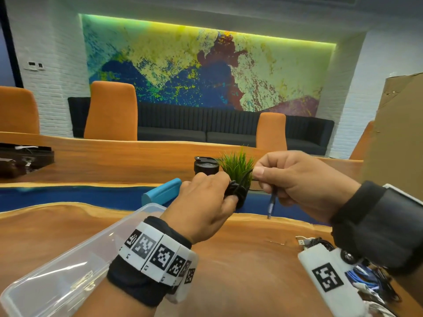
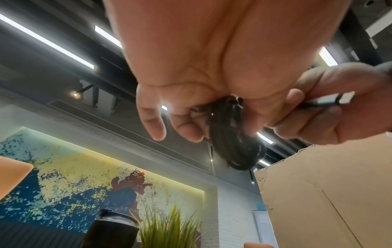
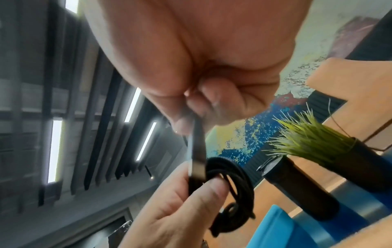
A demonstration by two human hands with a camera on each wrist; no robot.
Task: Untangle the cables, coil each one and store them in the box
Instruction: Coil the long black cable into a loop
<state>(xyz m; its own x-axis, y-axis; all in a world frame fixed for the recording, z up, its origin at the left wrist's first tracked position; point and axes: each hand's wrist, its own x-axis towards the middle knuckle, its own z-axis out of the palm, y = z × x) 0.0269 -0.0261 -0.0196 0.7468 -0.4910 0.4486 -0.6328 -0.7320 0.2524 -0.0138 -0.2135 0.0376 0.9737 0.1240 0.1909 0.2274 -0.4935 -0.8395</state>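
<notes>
Just above the wooden bench (image 1: 240, 266), both hands work one black cable (image 1: 235, 189). The left hand (image 1: 203, 202) curls its fingers (image 2: 152, 124) round the small coiled bundle, thumb pressed on the loops. The right hand (image 1: 304, 179), just right of the bundle, pinches the cable's free end, whose grey plug (image 1: 271, 205) hangs down below its fingers (image 3: 212, 99). The clear plastic box (image 1: 68, 266) lies on the bench, left of and nearer than the bundle, partly under the left wrist. More tangled cables (image 1: 366, 280) lie on the bench well right of the bundle, under the right wrist. Beyond the bundle stand a potted grass plant (image 1: 238, 163) and a black tumbler (image 1: 206, 165); a blue case (image 1: 160, 193) lies to their left.
</notes>
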